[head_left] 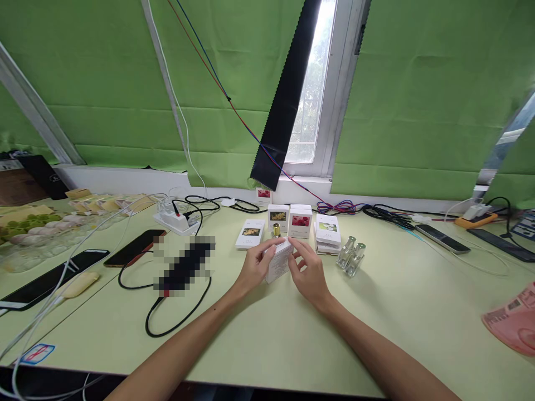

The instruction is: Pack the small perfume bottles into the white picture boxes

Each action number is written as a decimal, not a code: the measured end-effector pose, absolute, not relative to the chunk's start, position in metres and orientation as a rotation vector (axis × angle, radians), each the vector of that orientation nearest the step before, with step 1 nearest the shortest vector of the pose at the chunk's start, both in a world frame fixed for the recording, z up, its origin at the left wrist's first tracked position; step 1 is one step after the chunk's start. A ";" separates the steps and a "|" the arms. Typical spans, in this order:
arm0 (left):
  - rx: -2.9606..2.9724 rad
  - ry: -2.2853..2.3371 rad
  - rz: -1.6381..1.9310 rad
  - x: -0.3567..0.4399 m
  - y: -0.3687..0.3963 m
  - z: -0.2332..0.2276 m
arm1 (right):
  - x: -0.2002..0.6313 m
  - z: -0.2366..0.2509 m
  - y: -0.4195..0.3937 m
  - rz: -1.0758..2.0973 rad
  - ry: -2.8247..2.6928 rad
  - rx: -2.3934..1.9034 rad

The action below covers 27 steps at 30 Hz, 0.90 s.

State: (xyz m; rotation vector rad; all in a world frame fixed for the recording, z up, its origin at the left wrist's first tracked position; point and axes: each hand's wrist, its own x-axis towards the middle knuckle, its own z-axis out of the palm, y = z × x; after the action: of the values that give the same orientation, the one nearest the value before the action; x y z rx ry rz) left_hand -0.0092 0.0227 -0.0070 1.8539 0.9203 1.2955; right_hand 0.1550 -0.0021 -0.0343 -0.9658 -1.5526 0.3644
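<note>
On the bench [259, 345], a white box [278, 268] is grasped by the left hand [256, 264]; the right hand [310, 274] is bent at its top edge, its grip unclear. One bottle [276, 229] behind and two glass bottles [355, 262] rightward are left unboxed. Farther back, picture-fronted boxes [300, 221] are already formed; side cartons [251, 234] apparently lie flat, unformed.

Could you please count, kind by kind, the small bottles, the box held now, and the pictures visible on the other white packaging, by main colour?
Small bottles, one partly hidden: 3
Held box: 1
Red pictures: 2
Yellow pictures: 2
Green-and-white picture: 1
Total: 9
</note>
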 end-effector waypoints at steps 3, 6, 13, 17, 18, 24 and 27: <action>1.861 0.913 1.296 -0.009 0.023 -0.008 | 0.155 -0.034 -0.002 0.368 -1.556 -0.968; 1.879 0.912 1.289 -0.010 0.024 -0.008 | 0.155 -0.033 -0.002 0.376 -1.556 -0.967; 1.919 0.910 1.269 -0.011 0.024 -0.007 | 0.155 -0.032 -0.002 0.389 -1.558 -0.974; 1.941 0.920 1.269 -0.011 0.024 -0.007 | 0.155 -0.031 -0.003 0.379 -1.561 -0.994; 1.952 0.922 1.272 -0.011 0.025 -0.007 | 0.155 -0.031 -0.003 0.377 -1.560 -0.995; 1.999 0.972 1.306 -0.011 0.026 -0.008 | 0.154 -0.032 -0.003 0.406 -1.557 -0.997; 1.996 0.989 1.307 -0.011 0.027 -0.008 | 0.154 -0.033 -0.002 0.443 -1.558 -1.001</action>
State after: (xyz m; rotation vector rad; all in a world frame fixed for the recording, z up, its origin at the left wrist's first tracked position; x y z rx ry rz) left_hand -0.0105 0.0271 -0.0083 1.9960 0.9887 1.3069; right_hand 0.1537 -0.0022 -0.0328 -1.0012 -1.5580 0.4427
